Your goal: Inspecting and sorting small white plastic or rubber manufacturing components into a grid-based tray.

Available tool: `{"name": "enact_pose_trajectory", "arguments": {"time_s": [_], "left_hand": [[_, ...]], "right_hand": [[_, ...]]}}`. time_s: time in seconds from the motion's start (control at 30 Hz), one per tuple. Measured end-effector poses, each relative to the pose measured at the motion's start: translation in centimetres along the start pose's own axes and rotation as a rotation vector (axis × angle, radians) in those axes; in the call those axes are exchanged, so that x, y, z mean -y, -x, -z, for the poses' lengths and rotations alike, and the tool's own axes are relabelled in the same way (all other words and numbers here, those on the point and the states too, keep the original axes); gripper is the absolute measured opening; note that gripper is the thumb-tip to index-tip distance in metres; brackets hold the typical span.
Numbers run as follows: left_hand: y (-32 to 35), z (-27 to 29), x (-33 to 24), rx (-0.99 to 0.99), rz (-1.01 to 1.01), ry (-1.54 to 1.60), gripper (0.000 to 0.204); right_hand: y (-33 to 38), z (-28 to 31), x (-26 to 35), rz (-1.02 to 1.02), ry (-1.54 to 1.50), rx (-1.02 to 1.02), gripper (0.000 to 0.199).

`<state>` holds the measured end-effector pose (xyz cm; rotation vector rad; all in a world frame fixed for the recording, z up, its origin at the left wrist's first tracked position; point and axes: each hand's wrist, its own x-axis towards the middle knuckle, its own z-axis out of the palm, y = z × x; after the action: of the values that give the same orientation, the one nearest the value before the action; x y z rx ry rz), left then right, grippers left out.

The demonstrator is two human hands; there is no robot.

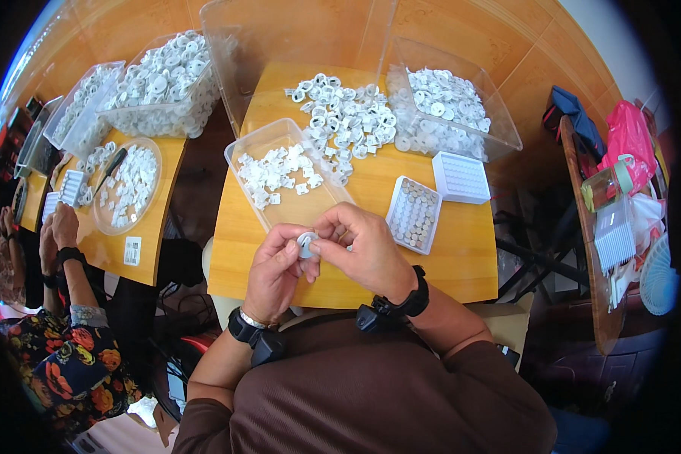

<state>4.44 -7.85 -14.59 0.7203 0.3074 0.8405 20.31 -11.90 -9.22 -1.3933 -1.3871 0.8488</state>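
Above the front of the wooden table (238,274), I hold a small round white plastic part (307,241) between both hands. My left hand (271,271) pinches it from the left with thumb and fingers. From the right, the thumb and forefinger of my right hand (367,250) press on it. Just beyond my hands is a clear plastic tray (316,198) with many small square white pieces. To the right of it, a white tray (415,247) holds rows of small round metallic pieces. Fine details of the held part are hidden by my fingers.
Loose white ring-shaped parts (348,117) lie at the back of the table. A clear bin of white discs (503,132) and a white gridded tray (465,194) stand to the right. At the left table, another person's hands (63,227) work beside a round tray (154,185).
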Motion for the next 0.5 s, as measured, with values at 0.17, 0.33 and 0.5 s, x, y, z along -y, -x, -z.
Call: {"name": "enact_pose_trajectory", "arguments": {"time_s": [0.17,0.33,0.5], "left_hand": [[0.03,0.09,-0.26,-0.028,0.034,-0.159,0.036],[0.23,-0.44,-0.62,-0.005,0.032,-0.288,0.042],[0.25,-0.65,-0.40,0.014,0.024,-0.361,0.046]], "right_hand": [[0.25,0.41,0.41,-0.008,0.008,0.030,0.011],[0.30,0.24,0.41,0.117,0.176,-0.065,0.011],[0.09,0.03,0.38,0.161,0.253,-0.112,0.011]]}}
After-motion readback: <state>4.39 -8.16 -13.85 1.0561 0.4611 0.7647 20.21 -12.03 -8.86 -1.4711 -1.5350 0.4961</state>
